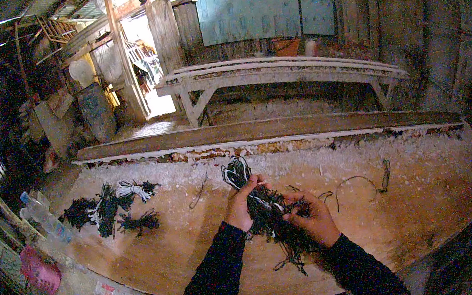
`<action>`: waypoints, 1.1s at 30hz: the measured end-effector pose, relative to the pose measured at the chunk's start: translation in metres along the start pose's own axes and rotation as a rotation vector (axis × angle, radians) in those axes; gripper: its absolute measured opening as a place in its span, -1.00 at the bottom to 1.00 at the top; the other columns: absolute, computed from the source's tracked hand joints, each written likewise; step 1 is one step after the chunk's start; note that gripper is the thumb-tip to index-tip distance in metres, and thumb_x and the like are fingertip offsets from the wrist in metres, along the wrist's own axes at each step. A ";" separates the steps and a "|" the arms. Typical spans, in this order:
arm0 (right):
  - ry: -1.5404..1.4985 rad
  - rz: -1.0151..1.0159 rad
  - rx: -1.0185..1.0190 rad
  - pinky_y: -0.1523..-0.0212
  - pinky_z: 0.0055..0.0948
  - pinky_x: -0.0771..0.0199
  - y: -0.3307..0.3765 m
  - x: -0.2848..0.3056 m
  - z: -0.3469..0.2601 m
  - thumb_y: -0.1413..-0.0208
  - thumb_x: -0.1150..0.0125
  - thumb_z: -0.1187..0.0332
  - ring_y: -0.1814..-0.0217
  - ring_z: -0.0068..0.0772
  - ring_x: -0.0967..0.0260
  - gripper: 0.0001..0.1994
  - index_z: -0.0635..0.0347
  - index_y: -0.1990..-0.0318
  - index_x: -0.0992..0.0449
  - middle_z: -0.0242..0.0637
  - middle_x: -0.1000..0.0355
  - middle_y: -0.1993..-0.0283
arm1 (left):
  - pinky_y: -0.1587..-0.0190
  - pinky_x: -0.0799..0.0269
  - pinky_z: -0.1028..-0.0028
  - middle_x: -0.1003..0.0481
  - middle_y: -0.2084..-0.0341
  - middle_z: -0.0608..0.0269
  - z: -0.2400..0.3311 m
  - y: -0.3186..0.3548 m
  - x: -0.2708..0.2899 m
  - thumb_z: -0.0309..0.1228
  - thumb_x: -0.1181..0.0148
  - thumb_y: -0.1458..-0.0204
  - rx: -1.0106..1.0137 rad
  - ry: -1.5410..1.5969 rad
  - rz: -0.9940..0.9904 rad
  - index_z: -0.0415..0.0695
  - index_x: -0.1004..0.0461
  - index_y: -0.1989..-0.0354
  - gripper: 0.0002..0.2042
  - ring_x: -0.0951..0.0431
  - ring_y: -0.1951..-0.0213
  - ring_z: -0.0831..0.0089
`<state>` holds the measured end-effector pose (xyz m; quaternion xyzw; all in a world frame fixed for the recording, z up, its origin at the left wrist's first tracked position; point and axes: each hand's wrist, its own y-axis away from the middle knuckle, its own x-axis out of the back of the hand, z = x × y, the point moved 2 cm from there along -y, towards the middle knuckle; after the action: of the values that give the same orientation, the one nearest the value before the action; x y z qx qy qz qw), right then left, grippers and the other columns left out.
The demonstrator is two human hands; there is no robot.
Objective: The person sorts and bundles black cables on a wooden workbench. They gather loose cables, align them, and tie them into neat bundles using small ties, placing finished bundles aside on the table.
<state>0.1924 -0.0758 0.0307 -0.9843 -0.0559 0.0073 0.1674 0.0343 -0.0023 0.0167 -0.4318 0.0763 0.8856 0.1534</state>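
A bundle of black cords (pixel 268 216) mixed with some white ones is held over the wooden tabletop (pixel 205 263). My left hand (pixel 238 210) is wrapped around its upper part, and looped ends stick up past the thumb. On the bundle's right side, my right hand (pixel 317 223) has its fingers closed on some of the dark strands. Loose cord ends hang down between the hands toward the table's near edge. Which strands the right fingers pinch is hard to make out in the dim light.
More black and white cord bundles (pixel 107 208) lie at the table's left, beside clear plastic bottles (pixel 46 217). Loose cord pieces (pixel 355 179) lie at right. A raised wooden ledge (pixel 271 132) borders the far side. A pink basket (pixel 40 270) stands lower left; a long bench (pixel 285 65) stands behind.
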 end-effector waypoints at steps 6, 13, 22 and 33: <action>-0.162 0.005 -0.198 0.17 -0.58 -0.30 0.001 0.008 -0.018 0.13 -0.24 0.51 0.22 -0.58 -0.31 -0.63 0.21 0.08 -0.40 -0.39 -0.40 0.29 | 0.29 -0.45 0.33 -0.37 0.56 0.30 0.001 0.003 -0.004 -0.25 -0.12 -0.01 -0.025 -0.034 -0.059 -0.13 -0.34 0.42 -0.79 -0.48 0.40 0.35; -0.069 0.135 -0.119 0.27 -0.59 -0.32 -0.005 0.019 -0.024 0.10 -0.23 0.48 0.35 -0.59 -0.31 -0.88 0.18 0.37 -0.43 -0.43 -0.39 0.36 | 0.31 -0.45 0.40 -0.34 0.57 0.36 -0.003 0.003 -0.003 -0.30 -0.13 0.00 -0.056 -0.104 -0.019 -0.10 -0.33 0.42 -0.84 -0.43 0.48 0.47; -0.317 0.386 0.053 0.41 -0.58 -0.34 -0.006 0.026 -0.022 0.03 -0.18 0.45 0.45 -0.55 -0.29 -0.87 0.15 0.35 -0.34 -0.42 -0.31 0.44 | 0.43 -0.38 0.46 -0.32 0.62 0.38 -0.005 -0.009 0.014 -0.43 -0.10 0.02 -0.162 -0.039 -0.043 -0.11 -0.35 0.38 -0.92 -0.35 0.55 0.55; -0.108 0.144 0.108 0.19 -0.51 -0.39 0.003 0.000 -0.013 0.02 -0.15 0.53 0.27 -0.50 -0.37 -0.85 0.23 0.27 -0.36 -0.35 -0.37 0.34 | 0.44 -0.35 0.56 -0.39 0.56 0.40 -0.028 0.007 -0.011 -0.28 -0.19 0.04 0.022 -0.256 -0.023 -0.09 -0.41 0.29 -0.79 -0.35 0.55 0.59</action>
<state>0.1936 -0.0830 0.0416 -0.9734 0.0064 0.0753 0.2162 0.0592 -0.0191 0.0082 -0.3144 0.0611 0.9307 0.1766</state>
